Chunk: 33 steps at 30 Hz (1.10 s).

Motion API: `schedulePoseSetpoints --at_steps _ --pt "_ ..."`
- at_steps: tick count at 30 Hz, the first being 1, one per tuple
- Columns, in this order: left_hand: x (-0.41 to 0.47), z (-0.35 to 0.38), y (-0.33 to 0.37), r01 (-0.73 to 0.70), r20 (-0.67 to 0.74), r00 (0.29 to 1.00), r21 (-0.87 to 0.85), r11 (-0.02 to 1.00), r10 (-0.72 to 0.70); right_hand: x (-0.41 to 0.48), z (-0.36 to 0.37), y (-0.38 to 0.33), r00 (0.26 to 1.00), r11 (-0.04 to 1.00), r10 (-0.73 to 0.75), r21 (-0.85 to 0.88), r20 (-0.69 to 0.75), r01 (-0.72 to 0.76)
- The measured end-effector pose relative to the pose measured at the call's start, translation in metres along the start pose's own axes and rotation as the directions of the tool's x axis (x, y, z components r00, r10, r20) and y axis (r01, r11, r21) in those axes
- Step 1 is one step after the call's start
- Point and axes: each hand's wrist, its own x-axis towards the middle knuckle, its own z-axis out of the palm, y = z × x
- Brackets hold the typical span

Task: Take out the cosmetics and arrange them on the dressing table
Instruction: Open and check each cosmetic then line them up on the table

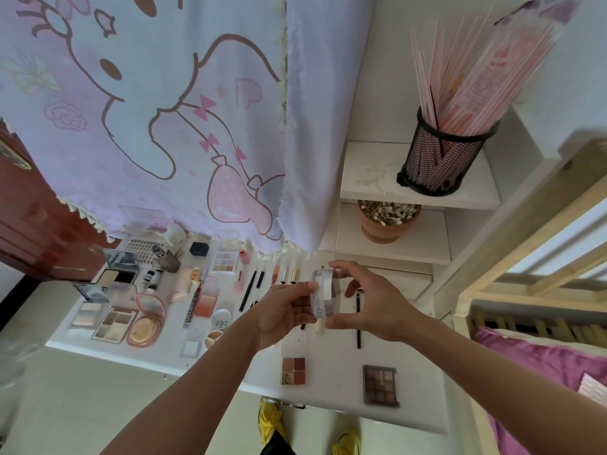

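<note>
**A:** Both hands are meeting over the white dressing table [331, 394], and between them they're holding a round clear case [323, 297], turned up on its edge.

**B:** The left hand [282, 311] is cupping it from one side, thumb lying along the upper rim and fingers curling underneath.

**A:** And the right hand [374, 303] is pinching it from the other side, forefinger on top of the rim and thumb at the bottom.

**B:** So the case is hanging in the air, clear of the tabletop. I can't tell whether its lid is closed.

**A:** Below, cosmetics are lying in rows. An open round pink compact [146, 320] is sitting to the left, and a slim black pencil [248, 290] just beyond the left hand.

**B:** A four-pan palette [294, 371] and a brown eyeshadow palette [380, 385] are resting near the front edge.

**A:** Up on a shelf to the right, a clay pot of cotton swabs [387, 221] is standing.
</note>
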Motion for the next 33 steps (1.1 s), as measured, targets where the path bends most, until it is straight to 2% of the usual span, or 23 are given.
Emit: schedulePoseSetpoints --at_steps 4,10,15,21,26,33 --pt "0.000 -0.001 0.001 -0.008 0.003 1.000 -0.013 1.000 0.008 0.001 0.001 -0.001 0.998 0.997 0.063 0.053 -0.005 -0.063" --pt "0.001 -0.005 -0.002 -0.017 0.001 1.000 -0.014 1.000 0.017 0.002 0.002 -0.002 1.000 1.000 -0.015 0.010 -0.010 0.015" --pt "0.002 -0.005 -0.003 -0.016 0.011 1.000 -0.005 1.000 0.016 0.002 0.002 -0.001 1.000 0.994 0.008 0.113 -0.015 -0.007" --pt "0.004 -0.006 -0.006 0.002 -0.027 1.000 -0.041 0.999 -0.003 0.002 0.000 0.002 0.998 0.988 -0.023 0.153 -0.053 0.031" --pt "0.004 -0.010 -0.011 0.030 -0.027 0.999 -0.128 0.991 -0.033 0.000 -0.001 0.008 0.998 0.957 0.004 0.290 -0.056 0.013" --pt "0.006 -0.010 -0.031 0.145 0.093 0.989 -0.393 0.908 -0.117 -0.007 -0.005 0.027 0.993 0.884 0.106 0.462 -0.058 -0.067"
